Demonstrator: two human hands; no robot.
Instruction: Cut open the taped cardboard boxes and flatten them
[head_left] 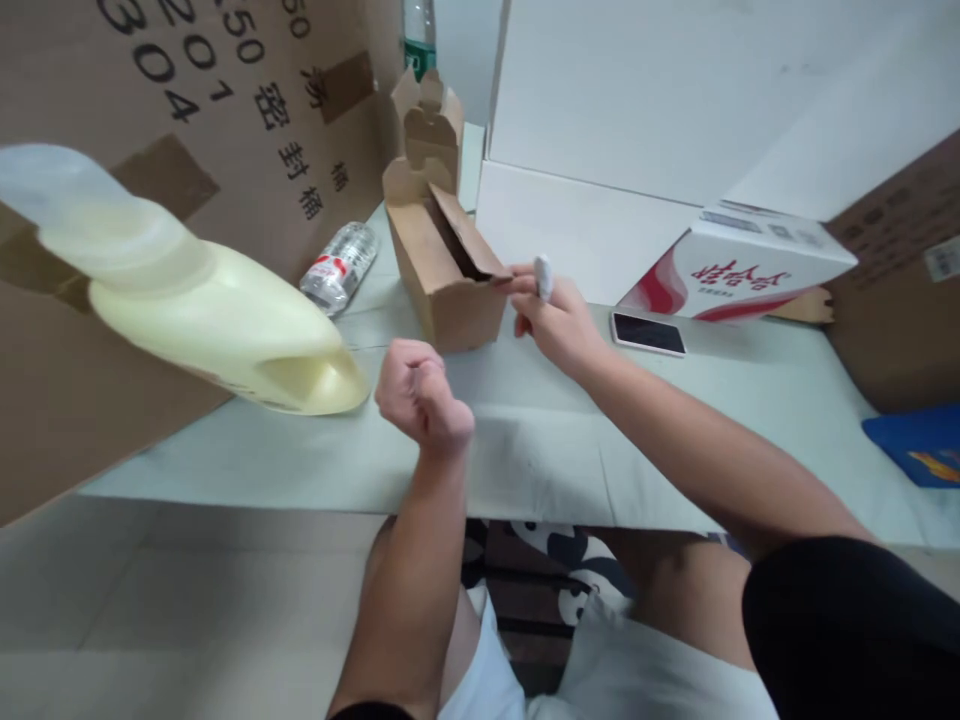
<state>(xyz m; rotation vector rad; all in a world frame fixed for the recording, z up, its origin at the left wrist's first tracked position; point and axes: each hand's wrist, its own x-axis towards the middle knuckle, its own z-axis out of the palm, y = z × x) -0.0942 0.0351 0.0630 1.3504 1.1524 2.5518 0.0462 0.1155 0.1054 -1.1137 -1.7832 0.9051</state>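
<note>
My left hand (424,395) is closed in a fist above the table, near the base of a large pale-yellow plastic bottle (255,325). Nothing sticks out of the fist, and its inside is hidden. A small brown cardboard box (469,318) stands beyond it with its top partly open. At the box's right corner, the fingers of my right hand (551,315) are closed on the edge of the raised lid flap (469,235). A small white piece (542,277) shows at one of those fingers; its kind is unclear.
A clear bottle (341,268) lies left of the box, and another green-labelled bottle (418,45) stands behind. A phone (649,334) lies near a red-and-white carton (739,265). Large cartons (247,200) wall the left side; a blue packet (919,445) sits far right.
</note>
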